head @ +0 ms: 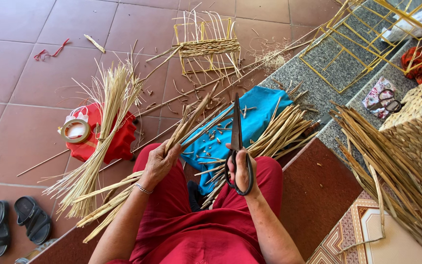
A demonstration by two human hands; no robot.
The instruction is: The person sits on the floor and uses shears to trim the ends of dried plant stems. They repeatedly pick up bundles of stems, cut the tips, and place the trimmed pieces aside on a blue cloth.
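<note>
Item, largest first: a bundle of reeds (123, 193) is lying slantwise over the lap of a person in red, its long axis running from lower left up to the right, with the left hand (159, 164) clenching around it near mid-length and the cut ends (199, 110) pointing up-right over a blue cloth (252, 120). Next, black scissors (236, 146) are standing nearly upright just beside those ends, blades closed and pointing away from the body, the right hand (242, 168) grasping the handle loops with fingers threaded through. Lastly, a tape roll (75, 131) is resting on a red stool (116, 142) at left.
</note>
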